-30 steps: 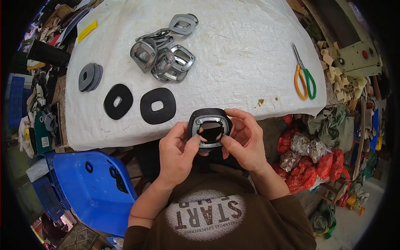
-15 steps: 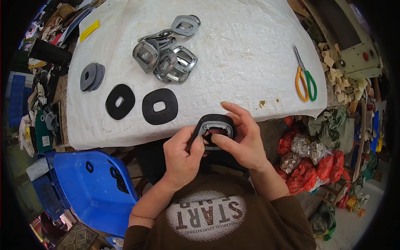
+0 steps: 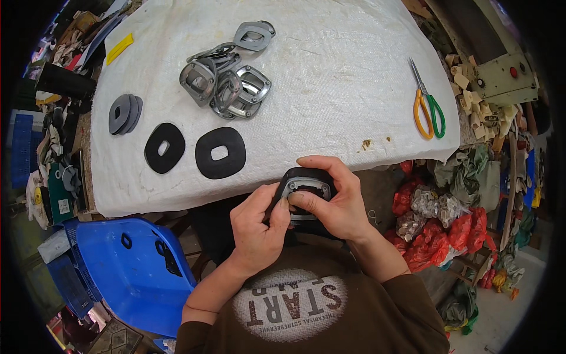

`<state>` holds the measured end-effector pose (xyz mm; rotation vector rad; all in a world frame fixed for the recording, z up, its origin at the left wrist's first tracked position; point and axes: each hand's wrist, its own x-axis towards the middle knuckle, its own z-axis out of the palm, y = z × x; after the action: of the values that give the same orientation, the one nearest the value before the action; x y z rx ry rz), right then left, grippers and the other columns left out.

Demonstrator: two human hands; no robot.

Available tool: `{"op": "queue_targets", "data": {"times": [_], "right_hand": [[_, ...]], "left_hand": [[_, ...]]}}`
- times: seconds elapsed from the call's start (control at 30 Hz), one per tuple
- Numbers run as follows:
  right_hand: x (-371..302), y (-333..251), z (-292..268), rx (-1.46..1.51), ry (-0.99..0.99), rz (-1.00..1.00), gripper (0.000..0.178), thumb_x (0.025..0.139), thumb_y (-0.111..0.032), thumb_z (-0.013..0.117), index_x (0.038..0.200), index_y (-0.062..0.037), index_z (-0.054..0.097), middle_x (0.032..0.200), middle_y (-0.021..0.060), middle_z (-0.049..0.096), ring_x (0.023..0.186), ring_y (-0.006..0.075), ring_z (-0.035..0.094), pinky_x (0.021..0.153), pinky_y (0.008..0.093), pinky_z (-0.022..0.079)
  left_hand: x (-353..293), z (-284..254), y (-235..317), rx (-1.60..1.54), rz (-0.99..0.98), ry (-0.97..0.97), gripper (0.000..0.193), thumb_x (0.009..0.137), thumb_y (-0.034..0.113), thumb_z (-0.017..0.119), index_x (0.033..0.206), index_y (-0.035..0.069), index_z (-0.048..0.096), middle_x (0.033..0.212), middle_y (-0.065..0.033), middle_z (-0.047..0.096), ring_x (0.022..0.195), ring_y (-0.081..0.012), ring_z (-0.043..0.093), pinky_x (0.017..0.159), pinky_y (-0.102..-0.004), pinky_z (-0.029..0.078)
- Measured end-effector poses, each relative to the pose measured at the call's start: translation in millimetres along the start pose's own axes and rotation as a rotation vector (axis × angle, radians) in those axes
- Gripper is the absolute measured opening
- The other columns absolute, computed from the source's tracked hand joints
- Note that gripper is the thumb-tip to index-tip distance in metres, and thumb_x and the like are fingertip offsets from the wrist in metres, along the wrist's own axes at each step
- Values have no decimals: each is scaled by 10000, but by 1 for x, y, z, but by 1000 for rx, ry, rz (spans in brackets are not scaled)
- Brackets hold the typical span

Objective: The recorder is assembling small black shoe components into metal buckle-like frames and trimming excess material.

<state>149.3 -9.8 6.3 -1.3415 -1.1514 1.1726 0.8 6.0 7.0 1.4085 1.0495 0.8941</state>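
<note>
Between my hands, just off the table's near edge, is a rounded metal frame with a black cover (image 3: 305, 173) around its outer side. My left hand (image 3: 257, 227) is closed on its left side, the thumb pressing the inner rim. On the right, my right hand (image 3: 333, 203) grips it with the index finger over the top and the thumb inside the opening. Two flat black pads with centre holes lie ahead: one black pad (image 3: 230, 165) and another black pad (image 3: 155, 158). Farther off is a pile of silver metal frames (image 3: 240, 88).
A white sheet (image 3: 330, 106) covers the table. Grey pads (image 3: 121, 115) are stacked at its left, near a yellow strip (image 3: 120, 48). Scissors (image 3: 425, 106) with orange and green handles lie at right. A blue tub (image 3: 130, 265) holds black pieces. Red bags (image 3: 424, 245) sit at lower right.
My right index finger has come down from a raised position onto the cover's top edge. My right hand has shifted slightly left. The table scene has slid a little left in the view.
</note>
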Motion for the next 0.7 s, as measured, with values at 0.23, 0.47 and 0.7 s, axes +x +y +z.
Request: {"op": "queue_targets", "data": {"times": [0.23, 0.47, 0.7], "right_hand": [[2, -4, 2, 85, 16, 82, 370, 713, -75, 693, 1037, -3, 531, 867, 56, 598, 793, 86, 558, 707, 231, 467], [7, 6, 0, 190, -17, 197, 331, 691, -29, 665, 987, 10, 523, 791, 55, 598, 689, 77, 557, 620, 216, 468], [5, 6, -8, 340, -92, 174, 379, 756, 4, 619, 1111, 2, 486, 773, 52, 595, 645, 76, 555, 568, 198, 447]], "left_hand": [[-2, 2, -5, 79, 52, 34, 133, 823, 10, 500, 927, -35, 570, 679, -84, 557, 542, -122, 542, 481, -241, 432], [0, 7, -7, 132, 117, 49, 115, 830, 14, 496, 903, -41, 566, 680, -76, 561, 543, -107, 534, 486, -234, 442], [1, 9, 0, -174, -138, 12, 166, 887, 68, 421, 933, -49, 529, 728, -42, 568, 597, -54, 529, 499, -191, 472]]}}
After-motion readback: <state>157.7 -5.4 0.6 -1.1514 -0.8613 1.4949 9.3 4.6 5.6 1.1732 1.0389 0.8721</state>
